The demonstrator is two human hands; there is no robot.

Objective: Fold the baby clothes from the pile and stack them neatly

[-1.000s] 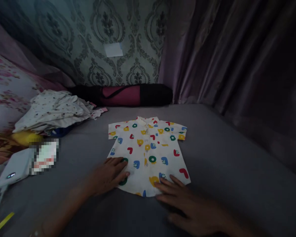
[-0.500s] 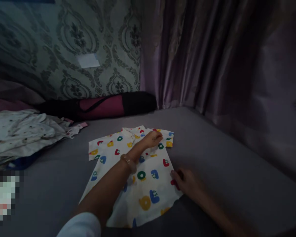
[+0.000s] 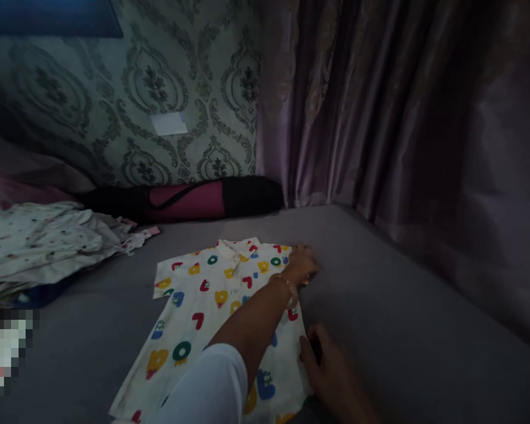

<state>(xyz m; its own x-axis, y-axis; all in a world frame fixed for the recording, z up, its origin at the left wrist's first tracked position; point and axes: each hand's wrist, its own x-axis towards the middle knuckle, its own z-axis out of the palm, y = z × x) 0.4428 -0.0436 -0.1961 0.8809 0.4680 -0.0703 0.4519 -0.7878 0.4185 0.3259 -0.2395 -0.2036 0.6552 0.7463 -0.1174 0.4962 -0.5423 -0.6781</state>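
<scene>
A white short-sleeved shirt (image 3: 198, 294) lies spread front up, its collar at the far end. Red, yellow, green and blue letter-like figures cover it. My left hand (image 3: 301, 262), with a bracelet on the wrist, reaches across it and has its fingers bent over the right-hand sleeve, hiding most of it. Along the shirt's right side edge, my right hand (image 3: 329, 365) is closed, thumb and forefinger at the cloth; it is somewhat blurred. My left forearm and white sleeve cover part of the shirt's lower front.
The shirt rests on a grey bed sheet (image 3: 401, 306). Crumpled clothes (image 3: 39, 241) are piled at the left. A long black and maroon bag (image 3: 194, 200) lies along the patterned wall, and a purple curtain (image 3: 318, 118) hangs at the right.
My left hand has moved right, from the shirt's upper chest to the sleeve. My right hand stays by the side edge. The view has tilted up slightly.
</scene>
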